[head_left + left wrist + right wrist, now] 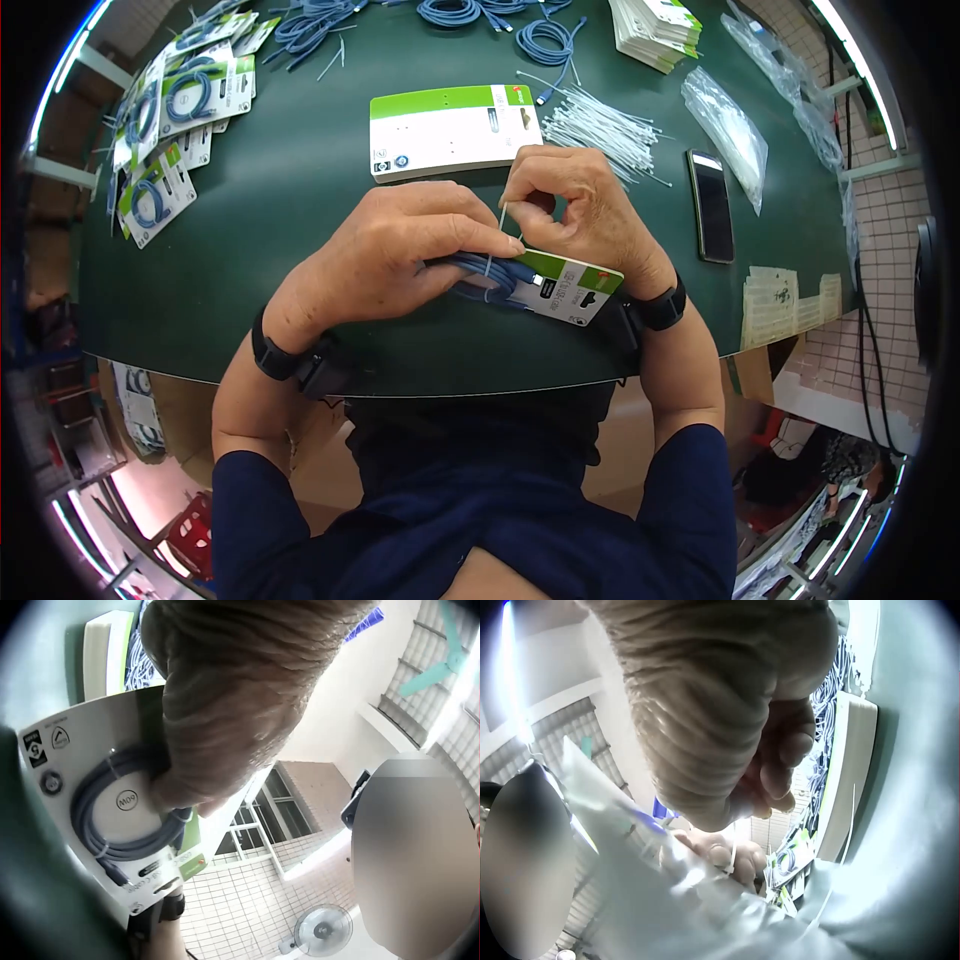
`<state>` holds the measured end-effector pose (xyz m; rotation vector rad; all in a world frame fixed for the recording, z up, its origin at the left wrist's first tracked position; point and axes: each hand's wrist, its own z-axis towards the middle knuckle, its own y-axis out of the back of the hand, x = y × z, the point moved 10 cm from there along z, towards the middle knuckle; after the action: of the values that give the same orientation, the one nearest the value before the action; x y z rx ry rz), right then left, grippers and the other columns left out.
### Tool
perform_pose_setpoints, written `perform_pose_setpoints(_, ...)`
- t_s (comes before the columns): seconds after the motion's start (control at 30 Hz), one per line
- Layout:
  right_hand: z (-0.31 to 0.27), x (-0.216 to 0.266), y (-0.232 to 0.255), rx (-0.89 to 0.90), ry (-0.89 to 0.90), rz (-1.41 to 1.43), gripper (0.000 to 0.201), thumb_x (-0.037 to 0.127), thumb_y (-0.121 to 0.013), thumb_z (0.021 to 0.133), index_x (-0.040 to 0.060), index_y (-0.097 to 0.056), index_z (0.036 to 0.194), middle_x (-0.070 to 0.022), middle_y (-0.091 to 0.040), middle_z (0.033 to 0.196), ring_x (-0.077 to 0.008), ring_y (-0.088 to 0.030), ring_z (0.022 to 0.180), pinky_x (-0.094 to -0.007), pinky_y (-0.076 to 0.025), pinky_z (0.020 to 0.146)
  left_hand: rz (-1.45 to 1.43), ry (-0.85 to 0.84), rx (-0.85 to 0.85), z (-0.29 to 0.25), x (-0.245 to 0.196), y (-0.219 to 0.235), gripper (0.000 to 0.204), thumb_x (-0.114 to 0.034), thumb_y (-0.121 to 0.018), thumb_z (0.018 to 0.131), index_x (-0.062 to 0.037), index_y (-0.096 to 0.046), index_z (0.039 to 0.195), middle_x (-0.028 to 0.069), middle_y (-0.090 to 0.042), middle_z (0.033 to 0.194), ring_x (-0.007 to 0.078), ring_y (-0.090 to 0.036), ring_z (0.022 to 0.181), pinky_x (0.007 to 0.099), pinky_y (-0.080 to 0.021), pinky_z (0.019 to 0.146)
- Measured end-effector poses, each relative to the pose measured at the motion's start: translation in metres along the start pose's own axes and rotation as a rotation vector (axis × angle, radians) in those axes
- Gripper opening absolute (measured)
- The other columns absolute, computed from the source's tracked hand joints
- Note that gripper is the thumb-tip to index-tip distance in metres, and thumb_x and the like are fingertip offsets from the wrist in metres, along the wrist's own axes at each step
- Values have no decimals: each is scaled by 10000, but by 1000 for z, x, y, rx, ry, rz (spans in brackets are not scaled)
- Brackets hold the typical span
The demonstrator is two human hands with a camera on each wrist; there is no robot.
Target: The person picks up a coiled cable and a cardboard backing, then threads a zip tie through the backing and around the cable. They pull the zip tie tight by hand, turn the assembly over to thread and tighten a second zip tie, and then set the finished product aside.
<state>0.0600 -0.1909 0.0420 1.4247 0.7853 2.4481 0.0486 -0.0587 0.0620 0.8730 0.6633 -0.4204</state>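
My left hand (375, 250) grips a printed white and green cable card (572, 297) near the table's front edge, its index finger stretched along the card's top edge. A coiled blue USB cable (84, 817) lies against the card's face, with thin white ties around the coil. Just right of the left fingertips, my right hand (595, 205) pinches the tail of a white cable tie (733, 851) between thumb and curled fingers. That tail rises from the card's top edge. The left fingers partly hide the coil in the head view.
Ahead lies a stack of blank-fronted cards (440, 130), with a heap of loose cable ties (605, 135) beside it. Finished-looking cable cards (210, 90) pile up at left. Blue cables (548, 45) and another card stack (655, 30) lie behind; a phone (711, 205) and plastic bag (730, 140) are right.
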Motion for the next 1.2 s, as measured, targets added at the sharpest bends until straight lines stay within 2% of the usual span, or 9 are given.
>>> perform_pose_setpoints(0.1,1,5,-6,26,65,8,66,-49,-672,767,-3,-627,781,-69,-603,722,-192,-600,628,-311,-482,586,203,6,33,5,-17,-7,502,26,-857,703,-88,-765,1183,93,-740,1013,297,-728,859,378,-586,712)
perform_pose_setpoints(0.23,-1,7,-2,-16,66,17,70,-51,-659,764,-1,-610,769,-73,-588,711,-206,-599,630,-313,-481,582,258,65,38,8,-21,-14,460,-34,-893,694,-77,-760,1133,94,-733,1002,306,-725,846,386,-582,692)
perform_pose_setpoints(0.37,-2,8,-1,-19,94,13,69,-53,-646,756,0,-603,765,-78,-576,706,-214,-594,628,-322,-474,572,264,132,44,8,-23,-18,409,-32,-854,733,-69,-721,1118,76,-699,997,307,-713,862,411,-579,726)
perform_pose_setpoints(0.67,-2,2,-3,-19,113,-93,73,-53,-640,739,3,-602,766,-84,-573,706,-229,-574,616,-335,-459,565,380,13,10,10,-32,-26,350,-16,-808,766,-27,-707,1101,105,-664,937,302,-706,832,395,-576,694)
perform_pose_setpoints(0.93,-3,-20,-2,89,-83,25,46,-25,-638,822,6,-648,789,-60,-619,727,-171,-586,633,-316,-474,590,436,-45,13,9,-27,-19,437,79,-766,746,-20,-717,1169,139,-699,1000,286,-726,848,359,-593,701)
perform_pose_setpoints(1.03,-9,-53,22,-174,-309,361,94,12,-627,918,-3,-718,939,-18,-687,803,-137,-631,695,-282,-506,640,315,84,-202,6,-20,18,482,105,-755,784,18,-672,1250,118,-727,1062,244,-740,897,308,-603,771)
perform_pose_setpoints(1.07,-10,-53,24,-162,-306,357,94,12,-627,918,-3,-718,939,-18,-687,803,-137,-631,695,-282,-506,640,317,87,-214,6,-18,19,482,105,-755,784,18,-672,1250,118,-727,1062,244,-740,897,308,-603,771)
perform_pose_setpoints(1.17,-17,-72,50,-376,-388,677,206,80,-636,1003,-45,-711,1148,-8,-723,887,-114,-666,784,-257,-539,718,-474,375,-733,-21,42,47,455,112,-725,884,63,-625,1325,117,-743,1151,182,-738,978,295,-610,869)
perform_pose_setpoints(1.2,-11,-68,46,-351,-383,675,206,80,-636,1003,-45,-711,1148,-8,-723,887,-114,-666,784,-257,-539,718,-468,373,-758,-23,47,50,455,112,-725,884,63,-625,1325,117,-743,1151,182,-738,978,295,-610,869)
